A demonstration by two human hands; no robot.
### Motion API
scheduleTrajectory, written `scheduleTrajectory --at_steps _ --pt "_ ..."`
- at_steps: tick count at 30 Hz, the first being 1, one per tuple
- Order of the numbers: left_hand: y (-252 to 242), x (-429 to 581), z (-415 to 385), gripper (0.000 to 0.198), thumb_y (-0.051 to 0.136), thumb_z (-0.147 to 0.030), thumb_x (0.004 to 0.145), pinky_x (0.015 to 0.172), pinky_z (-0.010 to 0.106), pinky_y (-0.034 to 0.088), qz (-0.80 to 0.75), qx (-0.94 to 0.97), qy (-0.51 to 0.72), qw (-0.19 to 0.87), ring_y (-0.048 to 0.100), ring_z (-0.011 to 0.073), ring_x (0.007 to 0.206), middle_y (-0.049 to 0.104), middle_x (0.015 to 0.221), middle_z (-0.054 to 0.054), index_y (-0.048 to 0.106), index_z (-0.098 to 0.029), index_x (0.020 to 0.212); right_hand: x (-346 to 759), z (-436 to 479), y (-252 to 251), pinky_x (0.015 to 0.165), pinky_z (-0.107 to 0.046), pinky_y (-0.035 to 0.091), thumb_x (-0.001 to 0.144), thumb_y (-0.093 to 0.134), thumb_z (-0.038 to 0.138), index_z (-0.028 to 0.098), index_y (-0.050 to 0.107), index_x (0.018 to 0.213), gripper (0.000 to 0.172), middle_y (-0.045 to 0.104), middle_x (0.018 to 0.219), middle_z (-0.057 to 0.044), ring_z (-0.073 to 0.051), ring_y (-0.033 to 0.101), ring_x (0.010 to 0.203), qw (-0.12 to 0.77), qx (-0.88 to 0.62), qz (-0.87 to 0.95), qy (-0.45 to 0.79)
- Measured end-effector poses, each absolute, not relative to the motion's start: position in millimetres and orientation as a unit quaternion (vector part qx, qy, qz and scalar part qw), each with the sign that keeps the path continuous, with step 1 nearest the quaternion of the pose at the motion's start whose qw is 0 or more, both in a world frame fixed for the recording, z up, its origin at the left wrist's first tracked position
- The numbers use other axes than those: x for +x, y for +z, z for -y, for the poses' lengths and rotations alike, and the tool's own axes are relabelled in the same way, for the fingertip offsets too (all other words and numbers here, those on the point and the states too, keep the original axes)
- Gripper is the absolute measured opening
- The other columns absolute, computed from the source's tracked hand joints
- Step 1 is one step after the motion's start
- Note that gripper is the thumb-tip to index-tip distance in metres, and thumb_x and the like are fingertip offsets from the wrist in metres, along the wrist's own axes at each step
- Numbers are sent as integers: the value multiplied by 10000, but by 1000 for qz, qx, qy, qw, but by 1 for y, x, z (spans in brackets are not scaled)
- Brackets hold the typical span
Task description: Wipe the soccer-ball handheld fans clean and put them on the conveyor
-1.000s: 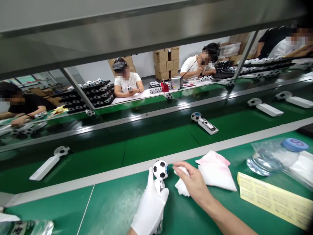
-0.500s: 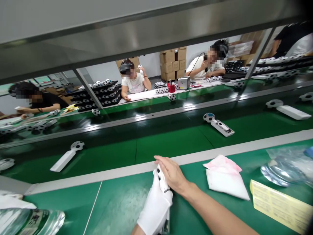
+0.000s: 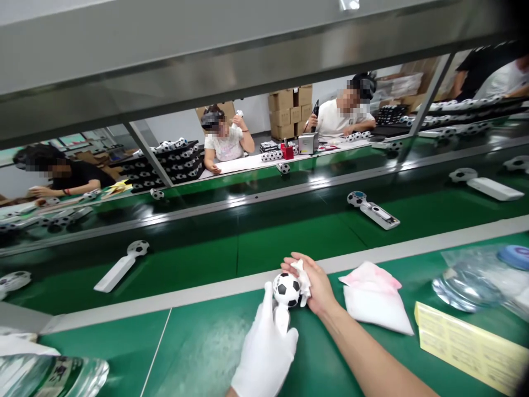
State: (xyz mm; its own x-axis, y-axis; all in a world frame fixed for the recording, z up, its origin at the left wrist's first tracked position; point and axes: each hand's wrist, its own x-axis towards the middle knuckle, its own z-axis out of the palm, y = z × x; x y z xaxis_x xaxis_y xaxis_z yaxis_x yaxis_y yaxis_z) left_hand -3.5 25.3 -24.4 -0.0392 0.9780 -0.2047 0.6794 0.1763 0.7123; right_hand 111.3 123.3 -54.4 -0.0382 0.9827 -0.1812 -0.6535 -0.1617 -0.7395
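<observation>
My left hand (image 3: 266, 344), in a white glove, is wrapped round the white handle of a device with a football-patterned head (image 3: 286, 289). The black-and-white head points up and away from me, over the green bench. Most of the handle is hidden by the glove. Close against the right side of the head is my bare right hand (image 3: 316, 281), palm turned inward and fingers partly extended. It holds a crumpled white tissue (image 3: 303, 284). A folded white-and-pink cloth (image 3: 374, 300) lies on the bench to the right of my right forearm.
Beyond the bench edge runs a green conveyor (image 3: 206, 251) carrying similar football-headed devices (image 3: 119, 270), one with its handle opened (image 3: 378, 214). A water bottle (image 3: 53, 375) lies at lower left, another bottle (image 3: 463, 289) at right by yellow label sheets (image 3: 467, 342). Co-workers sit across the conveyor.
My right hand has opened away from the device and turned its palm inward, showing the tissue. The football-patterned head, covered before, now shows fully. Across the conveyor, a co-worker's hand has lowered a black tool.
</observation>
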Motion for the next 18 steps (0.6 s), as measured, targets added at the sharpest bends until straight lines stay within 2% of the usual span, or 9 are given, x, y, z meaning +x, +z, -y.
scheduleTrajectory --at_steps 3,5,8,12,13,15,18 --pt "-23 -3 -22 786 473 -222 729 868 301 372 -718 647 146 212 468 226 1065 433 1281 110 95 -164 1415 118 -126 -55 795 -364 514 650 690 320 154 579 923 338 696 875 -95 -216 660 822 613 -328 202 690" --pt "-25 -3 -22 783 483 -221 713 860 311 359 -720 659 123 181 464 242 1048 475 1227 127 135 -134 1408 119 -127 -56 754 -350 528 648 696 313 154 593 912 326 696 858 -92 -204 663 777 618 -327 191 689" --pt "-23 -6 -23 819 537 -249 678 862 311 352 -695 678 117 210 449 255 1057 487 1209 134 169 -111 1397 121 -129 -57 675 -325 541 670 684 324 159 604 899 293 693 831 -82 -181 655 700 627 -339 192 674" --pt "-11 -10 -22 719 594 -216 605 896 366 333 -666 694 92 259 444 291 1059 481 1221 98 390 -212 1295 126 -128 -55 500 -256 497 717 640 363 164 598 897 271 675 759 -54 -141 605 566 638 -373 226 634" --pt "-8 -13 -21 753 601 -208 591 907 375 327 -669 684 91 276 440 294 1065 479 1221 93 370 -226 1307 127 -128 -54 453 -235 464 734 622 373 164 595 901 269 664 722 -43 -128 580 523 641 -384 239 620" --pt "-6 -19 -16 916 626 -204 555 920 381 323 -693 638 108 319 434 292 1076 481 1207 94 228 -209 1379 130 -125 -48 398 -209 402 768 582 391 170 589 918 267 638 667 -19 -110 528 467 644 -405 269 590" --pt "-13 -33 -4 1042 630 -187 544 899 345 355 -691 567 175 412 469 236 1028 478 1190 78 52 -183 1412 130 -116 -37 445 -223 411 800 552 385 190 607 942 247 635 691 -15 -119 530 515 634 -435 347 537"
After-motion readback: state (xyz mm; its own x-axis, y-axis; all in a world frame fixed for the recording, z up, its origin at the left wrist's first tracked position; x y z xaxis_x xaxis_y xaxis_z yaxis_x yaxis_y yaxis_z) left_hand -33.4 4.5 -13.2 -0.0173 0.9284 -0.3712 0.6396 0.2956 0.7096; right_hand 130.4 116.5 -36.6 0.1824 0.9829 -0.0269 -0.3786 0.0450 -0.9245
